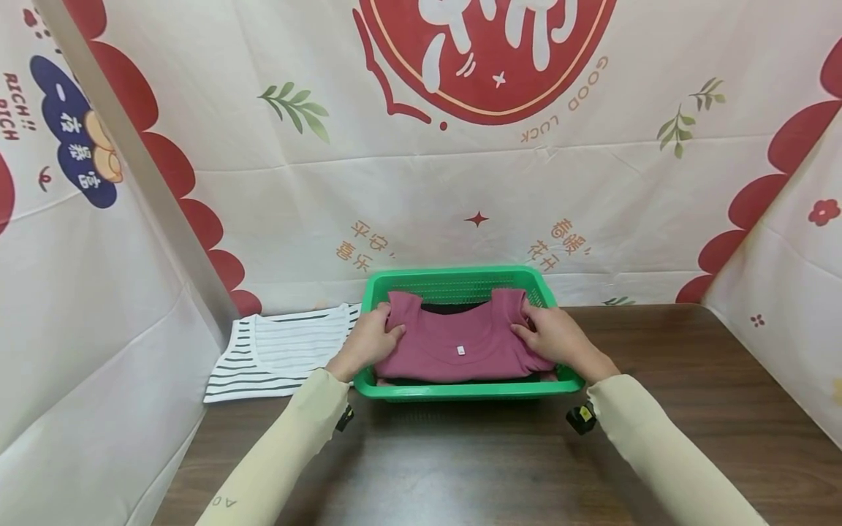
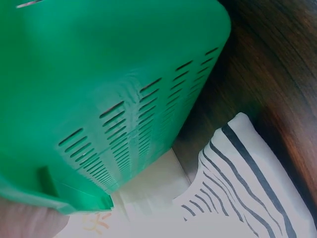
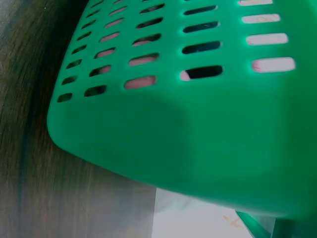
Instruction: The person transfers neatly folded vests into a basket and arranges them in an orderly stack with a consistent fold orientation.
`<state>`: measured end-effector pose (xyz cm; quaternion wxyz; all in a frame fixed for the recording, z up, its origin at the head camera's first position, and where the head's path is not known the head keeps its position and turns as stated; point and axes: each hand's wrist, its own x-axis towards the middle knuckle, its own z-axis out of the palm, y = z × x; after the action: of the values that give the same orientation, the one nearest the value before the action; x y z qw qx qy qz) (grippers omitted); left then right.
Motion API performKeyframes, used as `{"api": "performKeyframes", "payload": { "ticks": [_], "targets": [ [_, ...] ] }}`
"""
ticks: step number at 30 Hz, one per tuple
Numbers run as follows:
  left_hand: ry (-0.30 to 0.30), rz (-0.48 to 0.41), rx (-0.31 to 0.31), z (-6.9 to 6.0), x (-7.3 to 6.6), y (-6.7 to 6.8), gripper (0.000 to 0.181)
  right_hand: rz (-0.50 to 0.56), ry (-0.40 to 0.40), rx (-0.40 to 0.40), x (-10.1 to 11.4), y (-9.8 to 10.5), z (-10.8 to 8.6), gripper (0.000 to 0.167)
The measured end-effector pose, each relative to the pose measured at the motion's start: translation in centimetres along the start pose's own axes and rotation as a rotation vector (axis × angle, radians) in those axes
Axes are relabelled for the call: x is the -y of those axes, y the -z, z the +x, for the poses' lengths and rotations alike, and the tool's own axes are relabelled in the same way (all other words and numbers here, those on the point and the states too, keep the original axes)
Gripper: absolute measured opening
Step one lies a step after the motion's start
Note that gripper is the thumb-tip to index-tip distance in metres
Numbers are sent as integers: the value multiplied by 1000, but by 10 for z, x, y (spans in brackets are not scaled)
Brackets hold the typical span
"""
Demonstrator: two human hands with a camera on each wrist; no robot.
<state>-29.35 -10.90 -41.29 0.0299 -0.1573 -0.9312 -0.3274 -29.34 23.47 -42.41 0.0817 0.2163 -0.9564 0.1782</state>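
Observation:
A folded mauve top (image 1: 454, 340) with a wide neckline and a small white label lies in the green plastic basket (image 1: 460, 392). My left hand (image 1: 367, 337) pinches its left shoulder, thumb on the front of the cloth. Opposite, my right hand (image 1: 559, 340) pinches the right shoulder the same way. Some black cloth (image 1: 454, 308) shows behind the neckline. Both wrist views mostly face the slotted outer walls of the basket (image 2: 99, 64); only a blurred bit of the left hand (image 2: 29, 220) appears there, and the right fingers are hidden.
A white top with dark stripes (image 1: 279, 351) lies flat left of the basket, close to its side. All this rests on a brown wooden table (image 1: 671, 380). Printed cloth walls (image 1: 421, 197) rise behind and at both sides.

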Motion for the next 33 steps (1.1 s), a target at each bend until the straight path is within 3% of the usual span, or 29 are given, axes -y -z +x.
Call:
{"api": "performKeyframes", "payload": {
  "ticks": [8, 17, 24, 33],
  "targets": [
    [-4, 17, -11, 0, 1, -2, 23, -32, 8, -21, 0, -2, -1, 18],
    [57, -79, -33, 1, 0, 0, 18, 74, -55, -80, 1, -2, -2, 29],
    [81, -63, -46, 1, -3, -1, 22, -7, -67, -41, 5, -2, 0, 18],
    [61, -2, -78, -1, -5, -4, 30, -59, -95, -24, 8, -3, 0, 39]
  ]
}}
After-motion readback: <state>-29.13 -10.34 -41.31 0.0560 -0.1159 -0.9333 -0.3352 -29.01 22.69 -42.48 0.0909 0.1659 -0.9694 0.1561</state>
